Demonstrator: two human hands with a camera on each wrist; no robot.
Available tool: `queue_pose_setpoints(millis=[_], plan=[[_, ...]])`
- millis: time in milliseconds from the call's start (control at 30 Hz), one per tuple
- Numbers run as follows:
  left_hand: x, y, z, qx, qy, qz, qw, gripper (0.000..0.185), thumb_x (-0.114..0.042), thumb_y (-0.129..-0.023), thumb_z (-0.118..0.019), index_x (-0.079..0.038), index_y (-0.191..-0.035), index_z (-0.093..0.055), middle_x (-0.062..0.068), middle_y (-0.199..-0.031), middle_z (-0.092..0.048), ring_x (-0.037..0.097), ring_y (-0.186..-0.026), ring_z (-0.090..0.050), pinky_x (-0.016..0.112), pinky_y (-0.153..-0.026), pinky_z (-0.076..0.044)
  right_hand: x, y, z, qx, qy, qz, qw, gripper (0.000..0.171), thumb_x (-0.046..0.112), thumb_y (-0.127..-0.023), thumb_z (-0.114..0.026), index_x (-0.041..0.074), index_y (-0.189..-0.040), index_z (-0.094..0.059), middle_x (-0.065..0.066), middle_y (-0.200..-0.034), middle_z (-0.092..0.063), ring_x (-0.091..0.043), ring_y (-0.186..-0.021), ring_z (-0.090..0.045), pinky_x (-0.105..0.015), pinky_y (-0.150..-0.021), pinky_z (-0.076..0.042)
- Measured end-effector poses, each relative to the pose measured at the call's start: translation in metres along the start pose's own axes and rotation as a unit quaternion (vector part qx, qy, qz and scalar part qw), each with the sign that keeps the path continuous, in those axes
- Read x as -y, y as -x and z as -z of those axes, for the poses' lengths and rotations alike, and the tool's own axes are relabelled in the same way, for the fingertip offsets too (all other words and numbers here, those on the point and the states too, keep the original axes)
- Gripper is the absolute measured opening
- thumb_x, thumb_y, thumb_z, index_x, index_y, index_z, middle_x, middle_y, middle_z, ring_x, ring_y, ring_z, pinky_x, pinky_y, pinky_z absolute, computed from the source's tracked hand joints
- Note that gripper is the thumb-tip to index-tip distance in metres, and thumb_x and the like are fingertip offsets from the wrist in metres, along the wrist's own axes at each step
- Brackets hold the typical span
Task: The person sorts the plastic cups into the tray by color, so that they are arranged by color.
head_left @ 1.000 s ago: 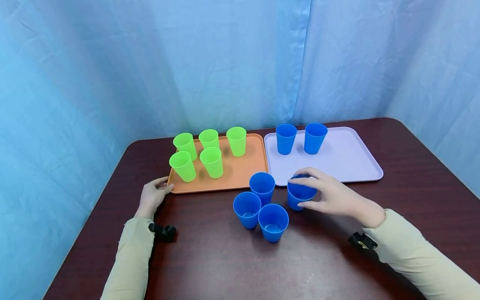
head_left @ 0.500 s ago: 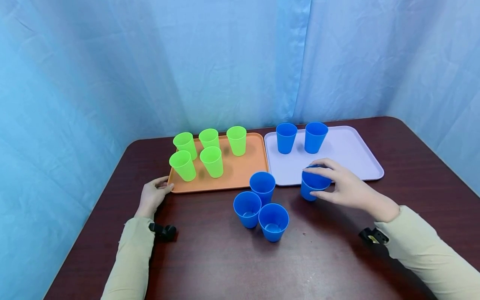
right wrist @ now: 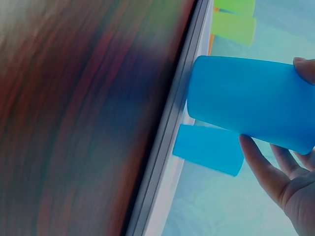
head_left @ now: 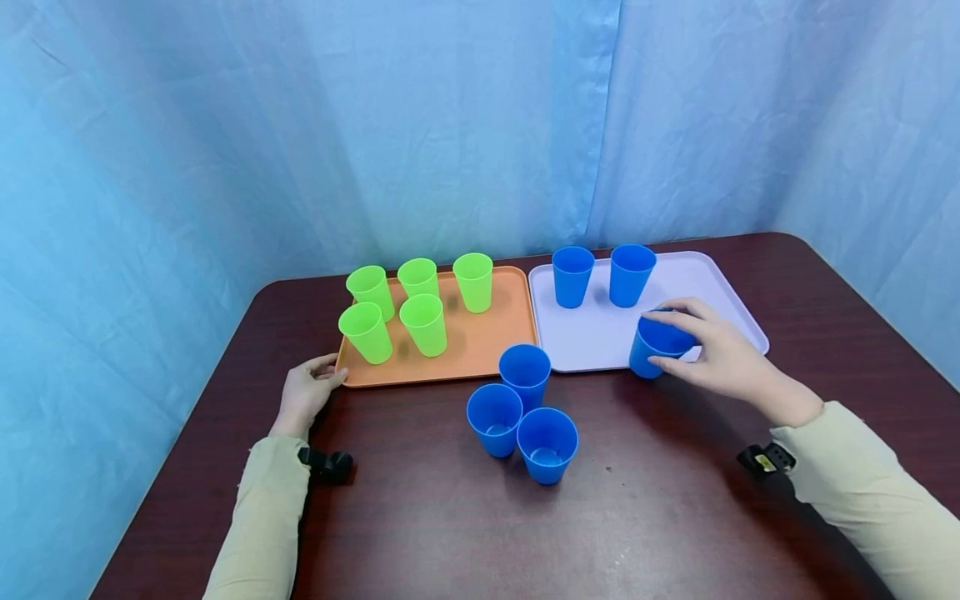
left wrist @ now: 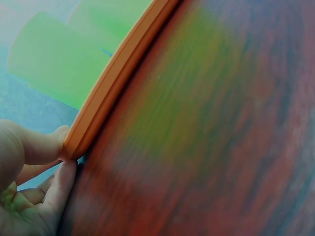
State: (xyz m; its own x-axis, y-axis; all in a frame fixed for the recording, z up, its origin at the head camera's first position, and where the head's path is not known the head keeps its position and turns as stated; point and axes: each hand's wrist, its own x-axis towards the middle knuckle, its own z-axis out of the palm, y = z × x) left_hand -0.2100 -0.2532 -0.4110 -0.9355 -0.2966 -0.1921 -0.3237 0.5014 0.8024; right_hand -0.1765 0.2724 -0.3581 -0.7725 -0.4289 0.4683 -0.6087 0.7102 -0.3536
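Note:
My right hand [head_left: 726,357] grips an upright blue cup [head_left: 649,352] between thumb and fingers, over the front edge of the lavender tray [head_left: 573,343]. In the right wrist view this cup [right wrist: 246,101] shows its side, with its base close above the tray rim [right wrist: 170,115]. Two blue cups [head_left: 572,279] stand along that tray's back. On the left, my left hand [head_left: 302,396] pinches the near left corner of the orange tray [head_left: 491,337]; the left wrist view has thumb and finger at its rim [left wrist: 106,81]. Several lime green cups [head_left: 426,329] stand on the orange tray.
Three blue cups [head_left: 546,450] stand close together on the dark wooden table [head_left: 420,517], in front of where the trays meet. The trays lie side by side. A pale blue curtain [head_left: 450,125] hangs behind the table and at its sides.
My right hand has carried the blue cup to the right and away from me, from the table by the other blue cups to the lavender tray's front edge. My left hand stays put.

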Motion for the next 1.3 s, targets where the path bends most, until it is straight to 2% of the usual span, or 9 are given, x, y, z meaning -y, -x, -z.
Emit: queue_pose_setpoints(millis=[200, 433, 600, 833, 1000, 1300], plan=[[-0.002, 0.001, 0.0, -0.002, 0.004, -0.001, 1.0, 0.046, -0.015, -0.094, -0.059, -0.003, -0.137, -0.049, 0.018, -0.122, -0.054, 0.026, -0.107, -0.054, 0.028, -0.081, -0.044, -0.013, -0.004, 0.006, -0.022, 0.004, -0.038, 0.999, 0.055, 0.003, -0.07, -0.08, 0.002, -0.122, -0.06, -0.017, -0.117, -0.053, -0.032, -0.103, -0.052, -0.052, -0.075, -0.053], [-0.003, 0.001, 0.0, 0.004, 0.005, 0.0, 1.0, 0.047, -0.016, -0.094, -0.058, -0.003, -0.139, -0.047, 0.019, -0.125, -0.053, 0.029, -0.113, -0.054, 0.033, -0.087, -0.045, -0.032, -0.014, 0.017, -0.051, 0.028, -0.092, 0.994, 0.056, 0.004, -0.072, -0.079, 0.0, -0.124, -0.058, -0.025, -0.122, -0.049, -0.044, -0.107, -0.049, -0.066, -0.079, -0.045], [-0.002, 0.001, 0.0, 0.005, 0.006, -0.001, 1.0, 0.048, -0.017, -0.095, -0.058, -0.004, -0.139, -0.047, 0.02, -0.125, -0.052, 0.03, -0.114, -0.054, 0.035, -0.09, -0.044, -0.045, -0.023, 0.022, -0.063, 0.045, -0.122, 0.989, 0.056, 0.006, -0.076, -0.077, -0.002, -0.127, -0.055, -0.028, -0.127, -0.044, -0.047, -0.113, -0.043, -0.068, -0.082, -0.042], [-0.003, 0.0, 0.0, 0.007, 0.007, -0.001, 1.0, 0.048, -0.017, -0.094, -0.058, -0.004, -0.139, -0.047, 0.02, -0.126, -0.052, 0.031, -0.114, -0.054, 0.037, -0.093, -0.044, -0.065, -0.034, 0.021, -0.059, 0.035, -0.165, 0.984, 0.055, 0.008, -0.083, -0.07, -0.003, -0.133, -0.049, -0.029, -0.129, -0.039, -0.047, -0.117, -0.037, -0.068, -0.086, -0.039], [-0.003, 0.001, 0.0, 0.006, 0.009, 0.0, 0.9999, 0.048, -0.016, -0.095, -0.058, -0.004, -0.139, -0.047, 0.02, -0.126, -0.052, 0.031, -0.114, -0.054, 0.037, -0.092, -0.044, -0.078, -0.04, 0.017, -0.034, 0.034, -0.191, 0.98, 0.056, 0.01, -0.085, -0.068, -0.004, -0.135, -0.046, -0.031, -0.13, -0.037, -0.049, -0.119, -0.035, -0.068, -0.09, -0.037], [-0.002, 0.003, 0.0, 0.006, 0.007, -0.006, 0.9999, 0.047, -0.016, -0.095, -0.058, -0.003, -0.139, -0.047, 0.02, -0.124, -0.053, 0.03, -0.113, -0.055, 0.033, -0.087, -0.045, -0.09, -0.05, 0.014, 0.013, 0.035, -0.25, 0.968, 0.06, 0.014, -0.089, -0.064, -0.003, -0.14, -0.038, -0.034, -0.136, -0.03, -0.053, -0.122, -0.031, -0.069, -0.093, -0.033]])
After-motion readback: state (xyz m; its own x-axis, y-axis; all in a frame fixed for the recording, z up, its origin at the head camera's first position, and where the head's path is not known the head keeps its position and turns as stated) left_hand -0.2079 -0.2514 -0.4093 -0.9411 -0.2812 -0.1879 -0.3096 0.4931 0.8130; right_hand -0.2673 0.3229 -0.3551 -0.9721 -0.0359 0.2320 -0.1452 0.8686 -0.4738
